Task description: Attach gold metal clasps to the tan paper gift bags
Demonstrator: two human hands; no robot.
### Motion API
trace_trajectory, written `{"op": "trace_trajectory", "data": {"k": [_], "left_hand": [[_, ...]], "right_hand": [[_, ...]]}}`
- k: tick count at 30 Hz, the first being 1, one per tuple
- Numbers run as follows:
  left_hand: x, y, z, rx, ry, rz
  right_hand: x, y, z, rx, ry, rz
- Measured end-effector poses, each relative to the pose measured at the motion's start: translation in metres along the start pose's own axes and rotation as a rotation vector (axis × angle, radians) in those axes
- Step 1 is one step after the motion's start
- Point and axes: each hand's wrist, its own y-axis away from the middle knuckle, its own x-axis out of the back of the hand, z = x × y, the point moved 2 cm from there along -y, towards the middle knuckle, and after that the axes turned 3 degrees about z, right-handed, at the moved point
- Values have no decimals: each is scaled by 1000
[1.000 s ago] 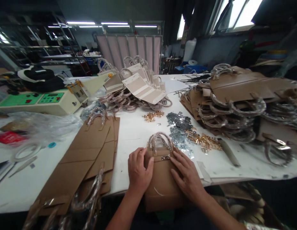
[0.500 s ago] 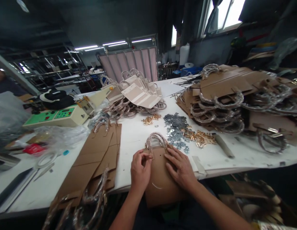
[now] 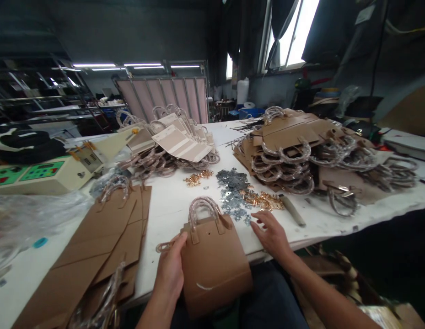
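A brown handbag body [image 3: 215, 260] with plastic-wrapped handles [image 3: 200, 205] overhangs the table's front edge, tilted toward me. My left hand [image 3: 169, 267] grips its left side, thumb over the front. A small strap tab with a metal-rimmed end [image 3: 164, 247] sticks out beside that hand. My right hand [image 3: 272, 235] is off the bag, fingers apart and slightly bent, close to the pile of flat silver metal pieces [image 3: 229, 185]. Just beyond it are gold-coloured metal fittings [image 3: 263, 200]. Whether its fingertips touch a silver piece is unclear.
Flat brown bag pieces [image 3: 88, 237] with wrapped handles lie at left. More bag panels are stacked at the back [image 3: 181, 141] and right [image 3: 291, 132]. A grey-brown rod [image 3: 293, 211] lies right of the fittings. A machine with green panels [image 3: 44, 171] stands at far left.
My right hand has left the bag and moved toward the silver pieces. My left hand has shifted from near the handle base to the bag's left edge. The view has turned right.
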Motion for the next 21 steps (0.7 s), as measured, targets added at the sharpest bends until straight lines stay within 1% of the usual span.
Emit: {"op": "trace_trajectory", "data": {"k": [2, 3, 5, 6, 8, 13, 15, 17, 19, 21], "left_hand": [[-3, 0, 1, 64, 55, 7], [-5, 1, 2, 97, 76, -6], [-10, 2, 2, 149, 110, -63], [-11, 2, 2, 164, 123, -86], [-13, 1, 2, 151, 149, -90], [-3, -7, -7, 47, 231, 4], [2, -9, -13, 17, 240, 10], [6, -9, -19, -14, 239, 11], [8, -9, -23, -36, 239, 20], [8, -9, -27, -42, 258, 30]], "right_hand": [[14, -15, 27, -117, 217, -103], [19, -22, 37, -151, 297, -156], [25, -36, 46, -176, 382, -228], [26, -43, 47, -182, 402, -249], [25, -55, 45, -206, 455, -291], [28, -74, 35, -234, 561, -359], [33, -73, 27, -217, 550, -359], [34, -65, 8, -215, 377, -333], [29, -50, -24, -244, 80, -291], [14, -29, -65, -256, -171, -273]]}}
